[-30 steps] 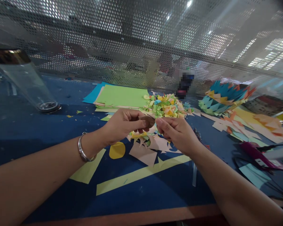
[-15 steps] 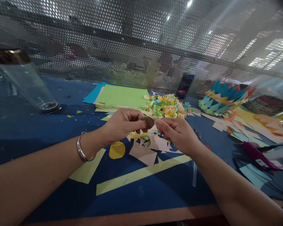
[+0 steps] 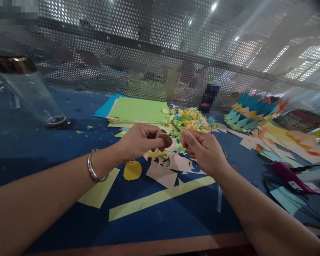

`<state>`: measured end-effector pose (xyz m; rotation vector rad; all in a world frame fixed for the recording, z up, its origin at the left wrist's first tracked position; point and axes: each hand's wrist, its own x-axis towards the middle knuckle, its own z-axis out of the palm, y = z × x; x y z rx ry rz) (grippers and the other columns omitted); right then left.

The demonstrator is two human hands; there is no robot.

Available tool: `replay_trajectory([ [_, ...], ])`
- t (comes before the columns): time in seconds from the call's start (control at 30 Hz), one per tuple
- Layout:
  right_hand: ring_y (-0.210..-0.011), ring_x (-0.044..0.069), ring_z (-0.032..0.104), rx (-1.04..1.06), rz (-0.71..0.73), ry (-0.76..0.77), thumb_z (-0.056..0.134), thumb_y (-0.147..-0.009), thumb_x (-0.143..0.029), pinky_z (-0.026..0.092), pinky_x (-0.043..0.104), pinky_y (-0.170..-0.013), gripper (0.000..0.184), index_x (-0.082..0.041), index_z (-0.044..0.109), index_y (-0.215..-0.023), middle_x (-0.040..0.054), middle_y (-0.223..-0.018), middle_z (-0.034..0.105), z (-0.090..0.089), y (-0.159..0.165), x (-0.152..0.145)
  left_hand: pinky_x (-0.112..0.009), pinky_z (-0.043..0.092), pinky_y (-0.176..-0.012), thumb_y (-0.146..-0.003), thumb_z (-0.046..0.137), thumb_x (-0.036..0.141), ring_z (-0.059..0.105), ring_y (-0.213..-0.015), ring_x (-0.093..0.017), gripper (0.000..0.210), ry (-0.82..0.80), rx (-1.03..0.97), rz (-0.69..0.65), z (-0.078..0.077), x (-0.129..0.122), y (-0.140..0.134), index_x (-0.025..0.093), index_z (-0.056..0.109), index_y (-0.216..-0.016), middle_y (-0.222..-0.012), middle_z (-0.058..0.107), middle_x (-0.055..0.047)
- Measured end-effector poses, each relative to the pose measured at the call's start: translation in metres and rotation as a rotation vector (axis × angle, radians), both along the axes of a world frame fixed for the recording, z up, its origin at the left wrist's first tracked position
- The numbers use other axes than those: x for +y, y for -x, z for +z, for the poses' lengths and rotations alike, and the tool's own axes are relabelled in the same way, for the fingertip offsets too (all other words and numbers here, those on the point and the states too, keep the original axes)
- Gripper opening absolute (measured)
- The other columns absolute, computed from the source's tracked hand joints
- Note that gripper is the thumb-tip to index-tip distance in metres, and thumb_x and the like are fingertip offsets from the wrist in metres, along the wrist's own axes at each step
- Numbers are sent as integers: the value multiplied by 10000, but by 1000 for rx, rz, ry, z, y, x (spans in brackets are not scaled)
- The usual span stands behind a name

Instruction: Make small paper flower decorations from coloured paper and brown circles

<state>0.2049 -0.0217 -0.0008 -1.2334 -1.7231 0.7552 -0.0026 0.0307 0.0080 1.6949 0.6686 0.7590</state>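
My left hand (image 3: 145, 142) pinches a small, round, shaded brownish paper piece (image 3: 165, 140) between thumb and fingers. My right hand (image 3: 201, 147) is closed round a thin dark stick-like tool (image 3: 175, 126), whose tip sticks out up and to the left; its exact kind I cannot make out. A small gap separates the tool from the paper piece. Beneath both hands lie cut pink paper scraps (image 3: 162, 174). Close to my left wrist is a yellow rounded paper piece (image 3: 132, 170). Behind the hands rises a heap of small folded paper pieces (image 3: 193, 122).
Green sheets (image 3: 141, 108) lie stacked at the back. A clear bottle (image 3: 40, 96) stands at the left. To the right are a zigzag paper crown (image 3: 253, 110) and a purple power strip (image 3: 290, 176) with cables. A pale yellow strip (image 3: 157, 199) lies in front.
My right hand has moved slightly right, away from the round paper piece, and the thin tool now shows apart from it. My left hand has stayed almost still.
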Motion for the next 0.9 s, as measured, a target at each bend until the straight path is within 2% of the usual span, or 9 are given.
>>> replay_trajectory([
  [0.13, -469, 70, 263, 9, 3, -11, 556, -927, -550, 205, 258, -453, 426, -184, 578, -712, -65, -534, 305, -2, 2, 1, -273, 463, -656, -812, 626, 185, 561, -670, -127, 157, -7, 27, -33, -2, 0, 0, 161, 622, -657, -691, 625, -25],
  [0.33, -537, 77, 336, -73, 33, -9, 660, -878, -448, 264, 249, -484, 309, -176, 584, -752, -39, -632, 419, -6, 8, 1, -224, 410, -576, -768, 672, 183, 529, -587, -93, 119, -28, 98, -14, -2, -2, -1, 138, 662, -658, -607, 583, 18],
  [0.4, -568, 86, 367, -53, 22, -20, 661, -879, -409, 298, 251, -505, 269, -174, 586, -770, -27, -665, 450, -8, 9, 1, -226, 414, -586, -770, 677, 184, 539, -597, -94, 112, 12, 84, -6, -3, -3, -3, 134, 676, -670, -612, 597, 15],
  [0.5, -607, 100, 403, 4, 4, -69, 660, -877, -370, 342, 260, -542, 235, -174, 584, -773, -18, -679, 469, -10, 9, 3, -244, 457, -654, -774, 719, 243, 587, -665, -110, 114, 131, -43, 14, -6, -5, -6, 142, 701, -724, -676, 648, -2],
  [0.7, -579, 97, 376, 39, -64, -133, 663, -881, -374, 309, 264, -522, 237, -180, 577, -776, -33, -633, 447, -11, 7, 4, -282, 528, -737, -790, 745, 358, 675, -898, -175, 169, 393, -233, 76, -15, -13, -12, 204, 707, -847, -883, 708, -26],
  [0.77, -566, 92, 360, 53, -56, -122, 666, -882, -401, 286, 264, -510, 259, -182, 578, -775, -39, -621, 427, -11, 7, 4, -279, 529, -727, -808, 727, 355, 673, -864, -163, 160, 378, -258, 87, -15, -15, -14, 206, 707, -863, -895, 707, -26],
  [0.9, -485, 73, 262, 123, -16, -65, 585, -918, -524, 199, 266, -460, 377, -187, 571, -749, -68, -551, 307, -10, 7, 3, -225, 472, -627, -835, 673, 271, 630, -727, -119, 88, 227, -223, 168, -12, -14, -14, 187, 694, -818, -786, 685, -11],
])
